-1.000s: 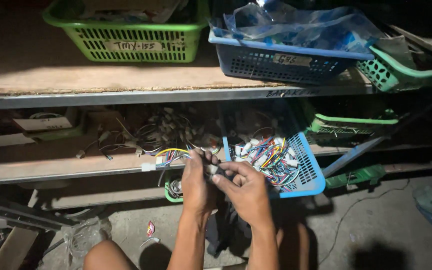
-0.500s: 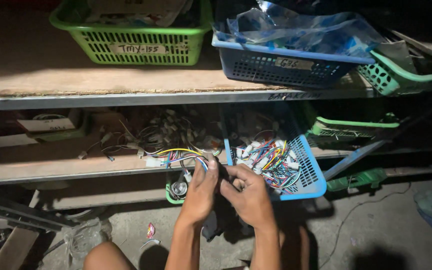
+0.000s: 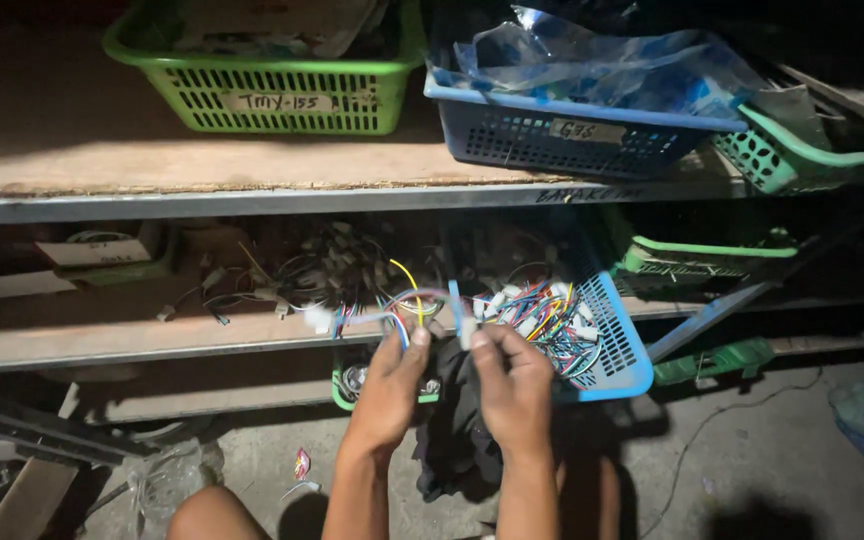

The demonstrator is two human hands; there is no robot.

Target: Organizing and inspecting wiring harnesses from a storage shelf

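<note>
Multicoloured wire harness (image 3: 402, 305) pinched between left hand (image 3: 387, 395) and right hand (image 3: 514, 390), both closed on it, in front of the lower shelf (image 3: 102, 335), blue basket (image 3: 612, 350) of wires just right, green basket (image 3: 262, 95) above.

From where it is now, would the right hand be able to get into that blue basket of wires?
Probably yes: the right hand sits beside the tilted blue basket, whose open top faces it, nothing between.

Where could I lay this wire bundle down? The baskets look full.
Bare wood lies on the upper shelf left of the green basket, and on the lower shelf left of the loose wires. The tilted blue basket by both hands is crowded.
</note>
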